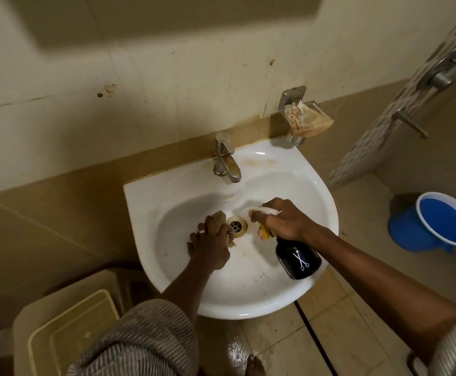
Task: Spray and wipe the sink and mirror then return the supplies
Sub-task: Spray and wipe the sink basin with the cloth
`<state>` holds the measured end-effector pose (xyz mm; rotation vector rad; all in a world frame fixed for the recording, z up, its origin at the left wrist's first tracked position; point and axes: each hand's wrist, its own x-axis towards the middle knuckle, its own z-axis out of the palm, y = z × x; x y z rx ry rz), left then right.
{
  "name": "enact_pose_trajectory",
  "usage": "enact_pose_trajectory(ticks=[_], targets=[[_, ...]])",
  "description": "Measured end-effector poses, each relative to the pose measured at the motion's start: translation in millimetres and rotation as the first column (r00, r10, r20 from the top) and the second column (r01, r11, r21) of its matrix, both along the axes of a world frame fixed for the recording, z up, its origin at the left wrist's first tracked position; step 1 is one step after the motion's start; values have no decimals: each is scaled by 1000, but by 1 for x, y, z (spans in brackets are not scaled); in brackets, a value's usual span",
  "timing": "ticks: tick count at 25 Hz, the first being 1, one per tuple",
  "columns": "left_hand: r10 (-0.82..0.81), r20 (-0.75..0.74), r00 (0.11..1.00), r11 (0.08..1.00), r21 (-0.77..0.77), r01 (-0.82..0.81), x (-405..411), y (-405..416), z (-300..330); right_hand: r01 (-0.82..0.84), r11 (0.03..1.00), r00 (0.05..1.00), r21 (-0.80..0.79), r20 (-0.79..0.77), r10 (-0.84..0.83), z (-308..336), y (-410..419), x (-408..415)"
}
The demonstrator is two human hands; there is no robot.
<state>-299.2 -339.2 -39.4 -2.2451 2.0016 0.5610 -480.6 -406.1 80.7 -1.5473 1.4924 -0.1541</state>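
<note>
The left hand (pixel 210 246) is down in the white sink (pixel 310 185), and its fingers (pixel 203 232) press on a tan sponge (pixel 220 217) just beside the gold drain (pixel 237 226). The right hand (pixel 283 221) holds the black spray bottle (pixel 297 257) by its neck, with fingers wrapped tight and one on the yellow trigger (pixel 264 232). The white nozzle (pixel 259 211) points across the drain toward the sponge hand. A squeeze now could wet the left hand instead of the brown marks on the bowl. The bottle is tipped on its side over the bowl, so it may not spray well, and it could slip if the hand gets wet. The floor (pixel 275 340) under the sink looks wet near the bare foot (pixel 255 366), so a slip there is a worry too. The mirror does not show clearly here, so I think that part is not done yet.
</note>
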Motion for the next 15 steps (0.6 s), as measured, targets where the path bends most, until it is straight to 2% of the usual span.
enact_pose_trajectory(ticks=[3,7,11,15], targets=[[-58,-62,996,995,82,63,1,-7,-3,38,997,991,-68,130,-29,4,-6,0],[-27,-269,963,978,193,82,-32,-1,3,91,988,970,-127,234,-59,13,-10,-2],[39,-554,832,968,227,105,-71,6,12,172,975,940,-140,318,-121,26,-10,-11],[131,-666,735,940,319,122,-74,19,27,214,967,912,-137,382,-147,33,-5,-17]])
